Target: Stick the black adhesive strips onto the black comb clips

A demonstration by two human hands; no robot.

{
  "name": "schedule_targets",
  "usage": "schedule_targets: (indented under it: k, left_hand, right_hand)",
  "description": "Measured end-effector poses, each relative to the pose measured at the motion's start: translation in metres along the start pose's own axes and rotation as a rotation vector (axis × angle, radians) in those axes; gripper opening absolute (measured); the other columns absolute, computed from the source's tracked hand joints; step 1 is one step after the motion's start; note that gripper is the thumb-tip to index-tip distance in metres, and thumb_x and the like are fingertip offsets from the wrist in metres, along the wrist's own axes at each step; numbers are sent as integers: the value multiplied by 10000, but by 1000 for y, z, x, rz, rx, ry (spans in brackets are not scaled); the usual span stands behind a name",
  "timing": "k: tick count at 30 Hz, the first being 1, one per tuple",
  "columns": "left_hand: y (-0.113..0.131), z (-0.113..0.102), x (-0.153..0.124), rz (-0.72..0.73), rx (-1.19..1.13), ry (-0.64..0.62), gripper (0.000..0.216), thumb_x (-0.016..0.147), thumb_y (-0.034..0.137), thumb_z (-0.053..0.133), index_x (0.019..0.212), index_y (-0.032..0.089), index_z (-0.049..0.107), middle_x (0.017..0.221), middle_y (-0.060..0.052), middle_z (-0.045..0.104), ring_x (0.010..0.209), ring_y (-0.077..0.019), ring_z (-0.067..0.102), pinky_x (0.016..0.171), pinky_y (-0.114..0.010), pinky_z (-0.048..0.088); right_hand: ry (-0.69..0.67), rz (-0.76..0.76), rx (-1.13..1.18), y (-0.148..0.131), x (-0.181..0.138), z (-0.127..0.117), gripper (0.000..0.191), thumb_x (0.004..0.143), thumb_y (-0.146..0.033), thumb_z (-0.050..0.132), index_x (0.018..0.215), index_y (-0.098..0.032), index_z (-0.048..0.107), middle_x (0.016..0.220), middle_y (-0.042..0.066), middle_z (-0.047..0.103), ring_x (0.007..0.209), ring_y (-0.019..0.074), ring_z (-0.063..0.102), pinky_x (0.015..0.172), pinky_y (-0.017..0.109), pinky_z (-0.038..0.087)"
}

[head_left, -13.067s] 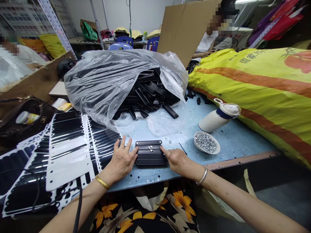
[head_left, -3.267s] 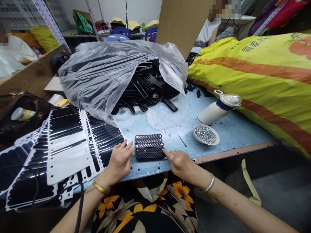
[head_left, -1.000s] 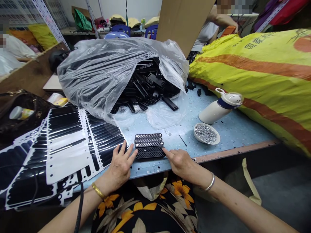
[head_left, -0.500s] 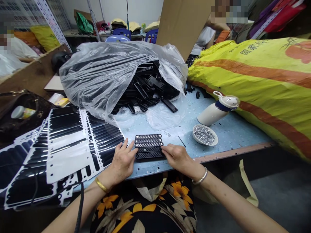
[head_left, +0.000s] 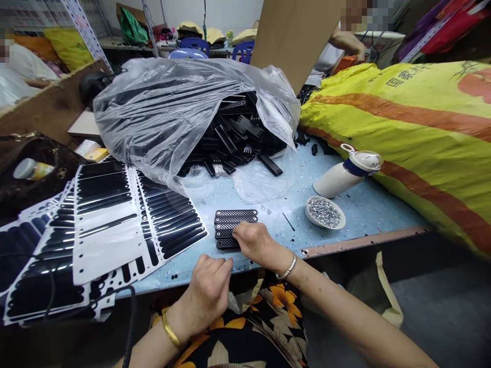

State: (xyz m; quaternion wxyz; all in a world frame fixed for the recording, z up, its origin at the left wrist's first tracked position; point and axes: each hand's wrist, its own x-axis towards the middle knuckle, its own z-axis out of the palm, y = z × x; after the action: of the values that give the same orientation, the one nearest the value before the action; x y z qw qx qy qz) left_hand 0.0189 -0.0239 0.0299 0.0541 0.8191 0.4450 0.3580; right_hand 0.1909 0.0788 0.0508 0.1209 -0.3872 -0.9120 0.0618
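Several black perforated strips (head_left: 232, 219) lie side by side on the pale blue table (head_left: 368, 212) near its front edge. My right hand (head_left: 253, 241) rests over the right part of the nearer strips, fingers curled down onto them. My left hand (head_left: 210, 290) sits lower, at the table's front edge, seen from the back with its fingers curled under. What those fingers hold, if anything, is hidden. It is apart from the strips.
A clear plastic bag (head_left: 164, 112) spills black parts behind the strips. Sheets of black stickers (head_left: 107, 220) cover the left. At right are a dish of small silver bits (head_left: 325, 212), a white bottle (head_left: 347, 171) and a yellow sack (head_left: 406, 133). A person sits behind the cardboard (head_left: 295, 36).
My left hand has drawn back from the strips' left end to the table edge and curled. My right hand has slid left onto the nearer strips.
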Motion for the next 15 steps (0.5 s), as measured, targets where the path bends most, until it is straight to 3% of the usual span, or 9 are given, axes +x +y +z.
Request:
schedule_targets:
  k: [7,11,15]
  left_hand:
    - [-4,21,1,-22,42,-30,371,917,54,407,1274,52,508,677,-41,603,599,-190,558,586,-345,441]
    - [-11,27,2,-62,58,-41,377,921,72,410,1287,40,494,679,-38,605,590,-194,567,580,-352,453]
    - [-14,27,3,-55,54,-56,385,918,62,398,1291,52,493,680,-33,609,587,-186,578,572,-339,458]
  right_hand:
    - [252,183,86,38,-59,-6,200,911,-156,516,818,-158,694,674,48,667,610,154,624,595,244,438]
    - [250,214,106,37,-78,0,201,909,-162,517,808,-157,691,674,49,661,604,153,624,585,244,442]
    - [246,190,127,28,-73,6,196,909,-144,510,836,-158,692,688,50,667,649,159,636,611,243,457]
